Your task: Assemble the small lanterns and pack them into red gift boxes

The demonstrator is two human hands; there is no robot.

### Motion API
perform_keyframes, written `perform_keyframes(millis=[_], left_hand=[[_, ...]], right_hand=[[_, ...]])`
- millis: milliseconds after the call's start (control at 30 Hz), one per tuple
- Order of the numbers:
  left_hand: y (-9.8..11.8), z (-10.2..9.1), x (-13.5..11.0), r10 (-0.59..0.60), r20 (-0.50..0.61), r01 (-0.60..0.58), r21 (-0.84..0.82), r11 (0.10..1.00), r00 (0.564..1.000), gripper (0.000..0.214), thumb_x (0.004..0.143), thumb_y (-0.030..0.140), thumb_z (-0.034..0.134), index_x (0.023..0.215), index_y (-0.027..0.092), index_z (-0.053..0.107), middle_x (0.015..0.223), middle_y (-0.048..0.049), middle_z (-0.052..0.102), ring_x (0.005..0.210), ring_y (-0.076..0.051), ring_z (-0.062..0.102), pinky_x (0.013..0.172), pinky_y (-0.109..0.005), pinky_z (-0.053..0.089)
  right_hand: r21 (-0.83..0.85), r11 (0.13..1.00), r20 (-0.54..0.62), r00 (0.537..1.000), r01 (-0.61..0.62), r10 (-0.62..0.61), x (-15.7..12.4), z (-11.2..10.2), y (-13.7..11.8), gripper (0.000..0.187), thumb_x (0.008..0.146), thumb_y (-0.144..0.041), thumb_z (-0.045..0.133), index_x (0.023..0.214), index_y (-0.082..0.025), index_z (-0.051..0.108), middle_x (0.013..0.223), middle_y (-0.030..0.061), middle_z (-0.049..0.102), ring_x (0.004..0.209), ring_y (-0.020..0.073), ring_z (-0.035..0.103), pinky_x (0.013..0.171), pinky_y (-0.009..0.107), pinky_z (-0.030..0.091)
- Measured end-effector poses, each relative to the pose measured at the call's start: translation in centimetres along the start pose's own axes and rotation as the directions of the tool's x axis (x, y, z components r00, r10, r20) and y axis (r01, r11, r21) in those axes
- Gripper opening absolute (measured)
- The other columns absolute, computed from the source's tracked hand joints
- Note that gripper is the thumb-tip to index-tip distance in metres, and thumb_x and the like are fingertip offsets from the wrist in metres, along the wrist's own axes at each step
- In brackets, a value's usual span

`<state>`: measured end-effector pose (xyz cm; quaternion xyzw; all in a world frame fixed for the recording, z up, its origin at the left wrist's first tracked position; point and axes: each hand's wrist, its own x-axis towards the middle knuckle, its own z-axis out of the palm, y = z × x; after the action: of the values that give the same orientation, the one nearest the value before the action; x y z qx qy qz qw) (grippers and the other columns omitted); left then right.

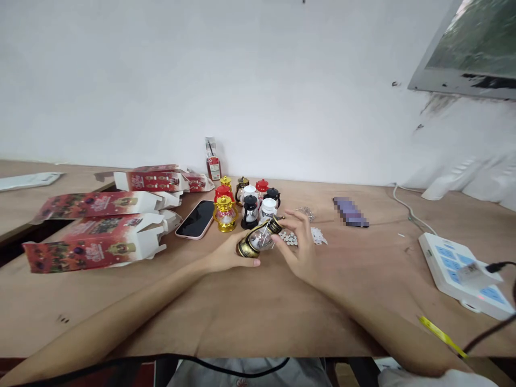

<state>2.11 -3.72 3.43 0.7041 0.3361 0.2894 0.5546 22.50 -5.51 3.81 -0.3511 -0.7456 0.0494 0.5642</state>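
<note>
A bronze-and-black mini lantern (pixel 261 237) with a clear globe lies tilted between my two hands, above the table. My left hand (pixel 229 255) is closed round its base, thumb along the near side. At its top end, my right hand (pixel 300 248) has thumb and fingers closed about the cap. Thin bright lines cross the globe; whether they are a wire handle I cannot tell. Just behind stand several more mini lanterns, among them a gold one (pixel 225 214), a black one (pixel 250 212) and a white one (pixel 268 208).
Small round silvery pieces (pixel 289 238), white bits (pixel 318 235) and a wire tangle (pixel 307 213) lie beyond my right hand. A phone (pixel 195 220) and red printed boxes (pixel 94 242) are left. Rightward are another phone (pixel 350 211), a power strip (pixel 463 274) and a yellow tool (pixel 442 336).
</note>
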Motion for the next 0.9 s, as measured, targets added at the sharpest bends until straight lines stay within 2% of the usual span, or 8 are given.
perform_keyframes(millis=[133, 233, 367, 500, 667, 733, 800, 900], left_hand=[[-1.1, -0.1, 0.3, -0.004, -0.079, 0.0, -0.046, 0.999, 0.997, 0.068, 0.061, 0.039, 0.08, 0.118, 0.013, 0.055, 0.105, -0.0098, 0.068, 0.103, -0.027, 0.062, 0.091, -0.039, 0.048], [-1.5, -0.6, 0.2, -0.011, -0.115, 0.007, -0.036, 0.999, 0.993, 0.07, 0.059, 0.04, 0.082, 0.117, 0.012, 0.055, 0.113, -0.0113, 0.066, 0.106, -0.028, 0.06, 0.094, -0.04, 0.046], [-1.6, -0.9, 0.3, -0.015, -0.142, 0.013, -0.016, 1.0, 0.99, 0.069, 0.061, 0.041, 0.079, 0.117, 0.011, 0.053, 0.115, -0.0129, 0.065, 0.108, -0.028, 0.059, 0.095, -0.04, 0.046], [-1.7, -0.6, 0.3, 0.031, -0.114, -0.035, -0.036, 0.999, 0.993, 0.069, 0.061, 0.04, 0.08, 0.118, 0.013, 0.052, 0.111, -0.0098, 0.066, 0.105, -0.025, 0.06, 0.092, -0.036, 0.046], [-2.1, -0.4, 0.0, -0.003, -0.118, -0.017, -0.168, 0.986, 0.993, 0.055, 0.067, 0.049, 0.074, 0.103, 0.013, 0.053, 0.075, -0.0023, 0.066, 0.068, -0.017, 0.061, 0.068, -0.03, 0.047], [-2.2, -0.4, 0.0, -0.003, -0.159, -0.038, -0.256, 0.966, 0.987, 0.053, 0.067, 0.05, 0.073, 0.099, 0.014, 0.052, 0.072, -0.0015, 0.065, 0.062, -0.015, 0.059, 0.063, -0.028, 0.045], [-2.4, -0.5, 0.0, -0.006, -0.192, -0.058, -0.324, 0.944, 0.981, 0.05, 0.067, 0.051, 0.071, 0.095, 0.014, 0.052, 0.068, -0.0008, 0.064, 0.058, -0.014, 0.057, 0.061, -0.027, 0.043], [-2.6, -0.7, 0.1, -0.003, -0.199, -0.071, -0.364, 0.929, 0.98, 0.044, 0.068, 0.054, 0.065, 0.084, 0.014, 0.056, 0.06, -0.0011, 0.061, 0.054, -0.014, 0.054, 0.058, -0.027, 0.042]], right_hand=[[-0.208, 0.966, 0.042, 0.988, 0.152, -0.147, -2.2, 0.7, 0.4, 0.03, 0.085, -0.025, 0.06, 0.114, -0.025, 0.053, 0.134, 0.0123, 0.033, 0.127, 0.0279, 0.043, 0.1, 0.049, 0.046], [-0.302, 0.939, 0.133, 0.983, 0.162, -0.127, -2.9, 1.1, 0.4, 0.033, 0.086, -0.029, 0.06, 0.118, -0.024, 0.052, 0.137, 0.0141, 0.029, 0.132, 0.0305, 0.037, 0.102, 0.051, 0.044], [-0.334, 0.924, 0.188, 0.974, 0.186, -0.128, -3.2, 1.5, 0.3, 0.03, 0.087, -0.029, 0.057, 0.115, -0.021, 0.052, 0.136, 0.0152, 0.03, 0.13, 0.0297, 0.038, 0.101, 0.05, 0.044], [-0.295, 0.944, 0.103, 0.987, 0.148, -0.123, -3.4, 1.5, 0.2, 0.013, 0.087, -0.028, 0.058, 0.097, -0.02, 0.054, 0.121, 0.0121, 0.037, 0.124, 0.0278, 0.042, 0.1, 0.047, 0.044], [-0.177, 0.981, -0.068, 0.993, 0.083, -0.096, -3.5, 1.1, 0.7, 0.005, 0.09, -0.023, 0.049, 0.085, -0.023, 0.047, 0.104, 0.0068, 0.039, 0.108, 0.0212, 0.049, 0.094, 0.042, 0.045], [-0.11, 0.994, -0.184, 0.983, 0.008, -0.028, -3.4, 1.0, 1.1, 0.009, 0.091, -0.025, 0.043, 0.082, -0.023, 0.044, 0.099, 0.0059, 0.042, 0.101, 0.0201, 0.05, 0.09, 0.039, 0.044], [-0.016, 0.993, -0.244, 0.963, -0.121, 0.113, -3.0, 0.9, 1.6, 0.015, 0.093, -0.028, 0.037, 0.08, -0.023, 0.042, 0.093, 0.0047, 0.046, 0.094, 0.0191, 0.051, 0.085, 0.036, 0.044], [0.09, 0.932, -0.117, 0.925, -0.352, 0.361, -2.3, 0.9, 2.4, 0.025, 0.095, -0.034, 0.031, 0.077, -0.023, 0.043, 0.078, 0.0011, 0.052, 0.078, 0.0169, 0.052, 0.074, 0.031, 0.042]])
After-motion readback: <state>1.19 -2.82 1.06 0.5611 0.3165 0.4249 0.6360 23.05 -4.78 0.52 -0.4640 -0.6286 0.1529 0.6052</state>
